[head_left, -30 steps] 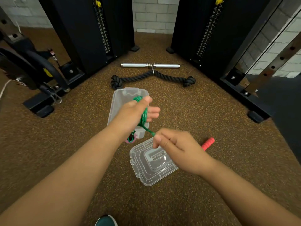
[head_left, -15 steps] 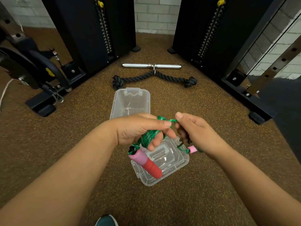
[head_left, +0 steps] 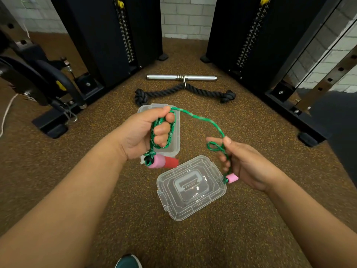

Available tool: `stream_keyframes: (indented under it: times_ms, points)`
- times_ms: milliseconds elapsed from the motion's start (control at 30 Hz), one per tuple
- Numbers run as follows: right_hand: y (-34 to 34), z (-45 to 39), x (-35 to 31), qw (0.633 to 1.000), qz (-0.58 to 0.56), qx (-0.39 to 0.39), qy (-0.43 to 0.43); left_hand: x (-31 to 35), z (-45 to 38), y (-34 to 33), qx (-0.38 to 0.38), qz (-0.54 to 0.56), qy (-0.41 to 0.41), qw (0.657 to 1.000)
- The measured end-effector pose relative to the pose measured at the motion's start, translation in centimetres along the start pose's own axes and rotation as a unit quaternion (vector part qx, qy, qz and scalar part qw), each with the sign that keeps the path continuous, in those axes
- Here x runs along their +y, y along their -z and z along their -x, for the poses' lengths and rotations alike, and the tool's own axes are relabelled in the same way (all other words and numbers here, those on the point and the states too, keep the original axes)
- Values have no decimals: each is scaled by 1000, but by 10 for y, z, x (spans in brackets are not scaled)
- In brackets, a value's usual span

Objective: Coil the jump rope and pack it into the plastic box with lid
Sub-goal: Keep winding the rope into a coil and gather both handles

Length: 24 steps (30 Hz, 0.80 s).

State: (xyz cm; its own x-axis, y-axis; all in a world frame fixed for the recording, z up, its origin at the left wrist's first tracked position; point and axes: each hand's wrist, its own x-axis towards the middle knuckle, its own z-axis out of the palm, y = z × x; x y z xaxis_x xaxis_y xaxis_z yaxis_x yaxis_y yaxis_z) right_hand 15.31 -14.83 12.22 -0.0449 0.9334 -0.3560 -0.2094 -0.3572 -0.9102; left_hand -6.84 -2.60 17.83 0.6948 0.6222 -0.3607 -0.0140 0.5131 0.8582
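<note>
My left hand [head_left: 144,133] is closed around a small coil of the green jump rope [head_left: 201,118], held above the clear plastic box [head_left: 177,132] on the floor. One pink and red handle [head_left: 163,161] hangs below that hand. The rope arcs to the right to my right hand [head_left: 244,165], which pinches it between thumb and fingers. The other handle's pink end [head_left: 232,178] sticks out under my right palm. The clear lid [head_left: 190,187] lies on the floor between my hands, nearer to me than the box.
A steel bar [head_left: 181,77] and a black knotted rope attachment [head_left: 183,91] lie on the brown floor beyond the box. Black cable-machine towers [head_left: 108,35] stand left and right. An exercise machine base [head_left: 50,124] is at the left. My shoe [head_left: 128,262] shows at the bottom.
My hands have moved apart, and a length of rope now spans between them. The coil in my left hand looks smaller. My left hand has risen over the box.
</note>
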Motion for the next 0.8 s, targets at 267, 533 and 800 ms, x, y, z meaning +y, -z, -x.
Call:
stream_keyframes:
  times_ms: [267, 533, 800]
  points:
    - [18, -6, 23, 952, 212, 219, -19, 5, 2, 11, 57, 37, -40, 997]
    - [-5, -10, 11, 918, 342, 175, 102, -14, -3, -24, -87, -71, 103, 988]
    - [-36, -11, 9, 978, 116, 29, 168, -22, -6, -38, -129, -78, 106, 983]
